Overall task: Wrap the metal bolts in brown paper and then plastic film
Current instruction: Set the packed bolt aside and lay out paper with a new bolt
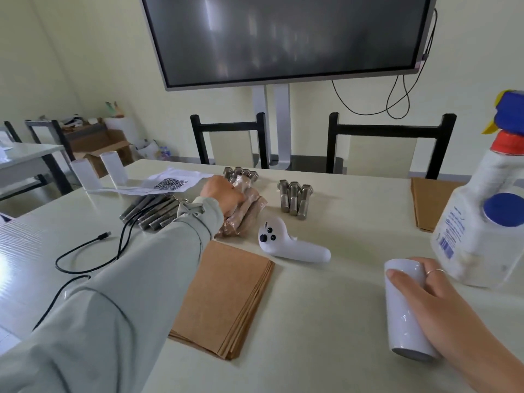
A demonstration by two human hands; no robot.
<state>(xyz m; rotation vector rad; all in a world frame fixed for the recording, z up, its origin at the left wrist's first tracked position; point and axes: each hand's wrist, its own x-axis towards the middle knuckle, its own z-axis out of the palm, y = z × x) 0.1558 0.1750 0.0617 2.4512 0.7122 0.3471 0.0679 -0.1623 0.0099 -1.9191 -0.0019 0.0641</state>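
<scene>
The left hand is stretched across the table and laid on a pile of wrapped bolts, which are already covered in brown paper and film. Whether its fingers are curled round a bundle or merely resting on top cannot be told, since they are hidden behind the hand's back. The right hand is clamped round a white film roll, which is lying on the table near the front edge.

Three bare bolts are lying side by side just beyond a white controller, a further cluster is seen behind the pile, and longer ones lie to the left. A paper stack is lying beside the left forearm.

Several risks are judged likely from here. The pile could be toppled if it is pushed rather than set down squarely (the bundles are glossy and rounded). A black cable is running close under the left sleeve and could be dragged when the arm is drawn back. The spray bottle stands just beside the right hand and might be knocked over if the roll is lifted carelessly.
</scene>
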